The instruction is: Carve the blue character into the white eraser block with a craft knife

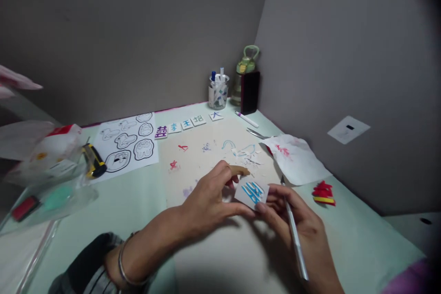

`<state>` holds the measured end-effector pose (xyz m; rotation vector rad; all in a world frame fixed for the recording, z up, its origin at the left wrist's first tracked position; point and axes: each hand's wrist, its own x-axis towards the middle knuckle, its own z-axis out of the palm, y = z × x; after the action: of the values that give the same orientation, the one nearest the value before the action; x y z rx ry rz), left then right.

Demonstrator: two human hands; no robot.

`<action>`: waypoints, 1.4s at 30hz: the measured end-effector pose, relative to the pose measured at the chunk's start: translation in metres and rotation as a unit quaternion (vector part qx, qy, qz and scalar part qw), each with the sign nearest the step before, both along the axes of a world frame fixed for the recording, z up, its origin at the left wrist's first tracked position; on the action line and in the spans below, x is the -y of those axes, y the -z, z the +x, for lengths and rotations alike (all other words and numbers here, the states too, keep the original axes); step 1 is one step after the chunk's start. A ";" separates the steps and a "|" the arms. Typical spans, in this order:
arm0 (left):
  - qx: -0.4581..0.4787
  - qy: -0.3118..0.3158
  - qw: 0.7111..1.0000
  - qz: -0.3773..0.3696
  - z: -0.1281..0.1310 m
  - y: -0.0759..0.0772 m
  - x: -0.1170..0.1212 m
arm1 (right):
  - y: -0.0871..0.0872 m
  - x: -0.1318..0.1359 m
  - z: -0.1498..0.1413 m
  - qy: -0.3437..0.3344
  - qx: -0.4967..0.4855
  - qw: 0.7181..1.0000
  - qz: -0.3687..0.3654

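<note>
Over the board, a small white square block (253, 193) with a blue character on its face is held tilted between both hands. My left hand (213, 193) pinches its left side, the index finger arched above it. At its right and lower edge are the thumb and fingers of my right hand (296, 220). That same hand also carries a silver craft knife (294, 234) lying across the fingers, blade pointing away from me. White shavings (250, 158) lie on the beige board (206, 248) just beyond the block.
Several character blocks (186, 124) stand in a row at the back. Left are a printed sheet (151, 158), a yellow utility knife (93, 161) and plastic bags (62, 156). A pen jar (218, 94), bottle (237, 87) and phone (250, 93) stand behind; stained tissue (299, 161) and red scraps (324, 191) lie right.
</note>
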<state>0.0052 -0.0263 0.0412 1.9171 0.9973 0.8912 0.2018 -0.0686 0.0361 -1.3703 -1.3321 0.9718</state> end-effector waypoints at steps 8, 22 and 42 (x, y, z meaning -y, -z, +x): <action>0.046 -0.188 0.981 -0.031 0.028 -0.003 0.032 | 0.002 0.008 0.000 -0.042 -0.012 0.999 0.026; 0.220 -0.210 0.947 -0.107 0.013 0.014 0.052 | 0.002 0.005 0.004 -0.098 -0.051 0.993 0.036; 0.000 -0.117 0.992 -0.049 -0.009 0.029 0.108 | 0.030 0.031 0.029 -0.065 -0.083 0.994 0.010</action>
<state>-0.0036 -0.1342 0.0118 1.7415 1.2622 0.9536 0.2304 -0.0998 0.0056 -1.1727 -1.3137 1.1303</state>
